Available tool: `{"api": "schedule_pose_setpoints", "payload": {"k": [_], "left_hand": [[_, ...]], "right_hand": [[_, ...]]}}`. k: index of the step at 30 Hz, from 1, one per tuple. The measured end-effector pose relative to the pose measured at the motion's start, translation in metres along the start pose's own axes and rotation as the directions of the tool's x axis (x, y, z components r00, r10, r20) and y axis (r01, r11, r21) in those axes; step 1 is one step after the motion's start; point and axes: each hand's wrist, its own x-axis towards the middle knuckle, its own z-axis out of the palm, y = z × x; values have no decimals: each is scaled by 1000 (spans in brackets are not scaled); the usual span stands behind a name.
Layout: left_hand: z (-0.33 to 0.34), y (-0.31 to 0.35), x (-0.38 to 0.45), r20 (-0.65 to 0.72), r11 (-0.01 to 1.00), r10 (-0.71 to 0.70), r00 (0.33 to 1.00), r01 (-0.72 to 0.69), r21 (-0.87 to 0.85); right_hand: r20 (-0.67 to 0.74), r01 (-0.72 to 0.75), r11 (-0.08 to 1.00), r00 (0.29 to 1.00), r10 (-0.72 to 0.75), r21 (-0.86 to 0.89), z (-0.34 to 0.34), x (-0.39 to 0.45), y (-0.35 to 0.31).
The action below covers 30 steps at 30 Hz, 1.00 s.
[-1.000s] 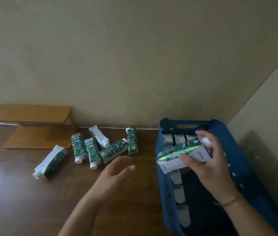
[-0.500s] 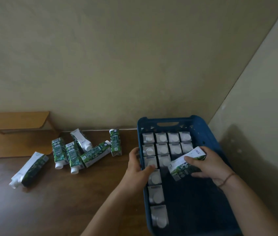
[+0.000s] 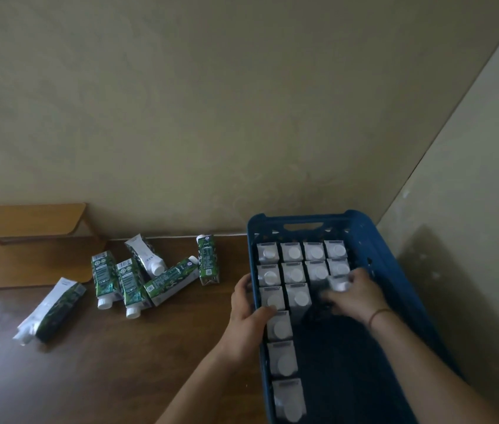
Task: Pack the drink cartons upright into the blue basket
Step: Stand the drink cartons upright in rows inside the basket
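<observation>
Carton going into the blue basket in the bench corner.

The right hand grasps a blurred carton low in the third row, beside upright cartons filling the far end and left column. The left hand grips the basket's left rim. Six loose cartons lie on the bench, left of the basket, near a wooden shelf; walls close in behind and right.

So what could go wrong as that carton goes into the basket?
The right hand is setting a carton into the third row of the blue basket; with open floor behind it, it might tip over. The left hand grips the basket's wall, so a nudge could shift the standing cartons.
</observation>
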Motion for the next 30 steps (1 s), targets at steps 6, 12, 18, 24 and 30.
{"api": "schedule_pose_setpoints", "payload": {"k": [6, 12, 18, 24, 30], "left_hand": [[-17, -10, 3, 194, 999, -22, 981, 29, -32], [-87, -36, 12, -243, 972, -22, 970, 78, 223], [-160, -59, 32, -487, 506, 167, 857, 349, 789], [-187, -60, 74, -315, 103, 178, 932, 301, 948], [-199, -61, 76, -211, 217, 291, 933, 151, 965]], "right_hand": [[169, -100, 948, 984, 50, 301, 37, 16, 31], [200, 146, 864, 978, -53, -483, -8, 8, 7], [-44, 490, 668, 787, -615, -559, 20, -51, -105], [367, 733, 329, 612, -700, -596, 145, -50, -161], [493, 626, 340, 771, -403, -702, 188, -11, -157]]}}
